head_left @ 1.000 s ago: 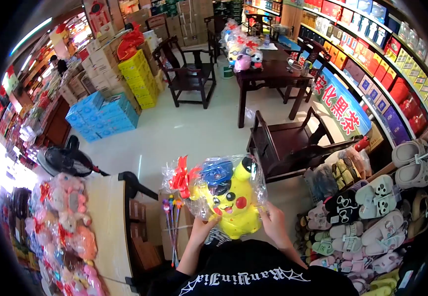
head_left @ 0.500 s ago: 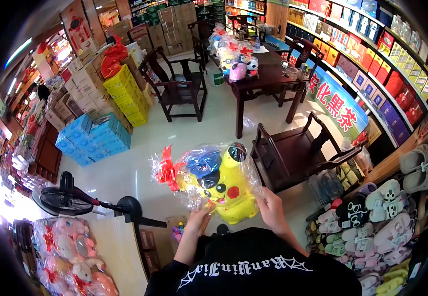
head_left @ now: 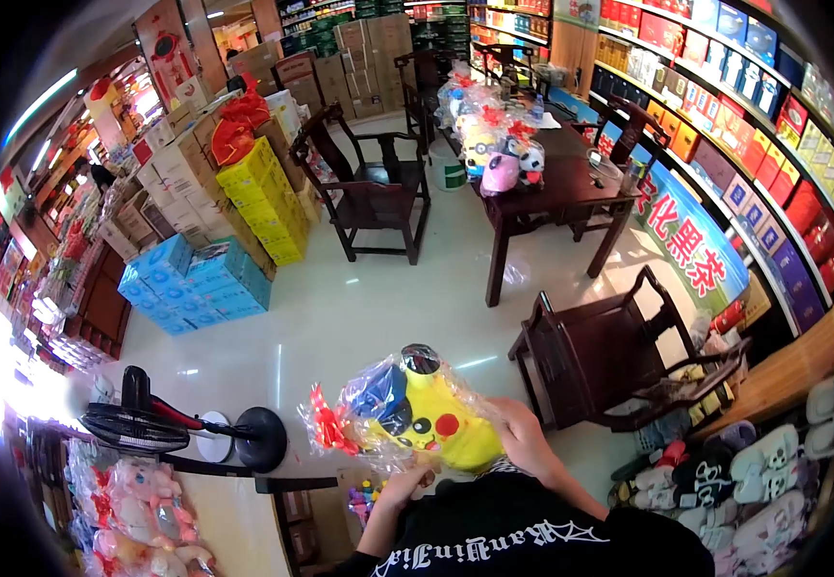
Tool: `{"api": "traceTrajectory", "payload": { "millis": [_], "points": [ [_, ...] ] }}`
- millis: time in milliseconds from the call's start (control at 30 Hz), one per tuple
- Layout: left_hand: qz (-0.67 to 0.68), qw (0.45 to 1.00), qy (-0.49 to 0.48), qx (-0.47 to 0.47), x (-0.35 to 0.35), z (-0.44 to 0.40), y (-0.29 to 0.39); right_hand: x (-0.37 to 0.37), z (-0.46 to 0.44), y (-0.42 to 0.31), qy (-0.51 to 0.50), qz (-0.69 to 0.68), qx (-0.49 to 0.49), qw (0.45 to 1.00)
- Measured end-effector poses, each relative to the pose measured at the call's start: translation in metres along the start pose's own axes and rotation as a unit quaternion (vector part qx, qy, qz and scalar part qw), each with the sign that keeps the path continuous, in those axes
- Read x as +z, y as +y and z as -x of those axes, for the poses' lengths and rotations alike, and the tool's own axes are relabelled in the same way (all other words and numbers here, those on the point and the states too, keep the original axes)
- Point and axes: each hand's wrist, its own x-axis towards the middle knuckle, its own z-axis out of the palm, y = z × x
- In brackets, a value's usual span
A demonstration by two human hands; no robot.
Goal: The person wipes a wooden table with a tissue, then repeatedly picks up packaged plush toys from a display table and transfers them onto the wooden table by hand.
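Observation:
A yellow Pikachu toy with red cheeks and a blue cap sits tilted inside a clear plastic wrapper, close in front of my chest. A red ribbon bow is tied at the wrapper's left end. My left hand is closed at the lower edge of the wrapped toy, below its face. On the other side, my right hand grips the wrapped toy's right edge, its fingertips partly hidden behind the plastic.
A dark wooden chair stands to the right, near slippers on a rack. Ahead, a dark table carries wrapped toys. At left are a black fan, blue boxes and pink wrapped plush toys.
The wrapped toy and both hands now appear lower in view, nearer my body. The surroundings have shifted down and mostly rightward as the camera moved. Both hands still hold the toy.

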Motion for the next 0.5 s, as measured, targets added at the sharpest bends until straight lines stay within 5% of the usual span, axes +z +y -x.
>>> {"api": "traceTrajectory", "payload": {
  "millis": [100,200,333,500],
  "points": [
    [0.147,0.978,0.143,0.041,0.021,-0.031,0.036,-0.014,-0.038,0.023,-0.016,-0.001,-0.025,1.000],
    [0.145,0.971,0.164,0.094,0.026,-0.067,0.074,-0.035,-0.075,0.044,-0.035,-0.088,0.056,0.994],
    [0.159,0.953,0.170,0.195,0.036,-0.122,0.119,-0.068,-0.129,0.079,-0.042,-0.077,0.048,0.995],
    [0.175,0.945,0.216,0.174,0.070,-0.183,0.153,-0.102,-0.166,0.136,-0.079,-0.249,0.144,0.955]
  ]
}}
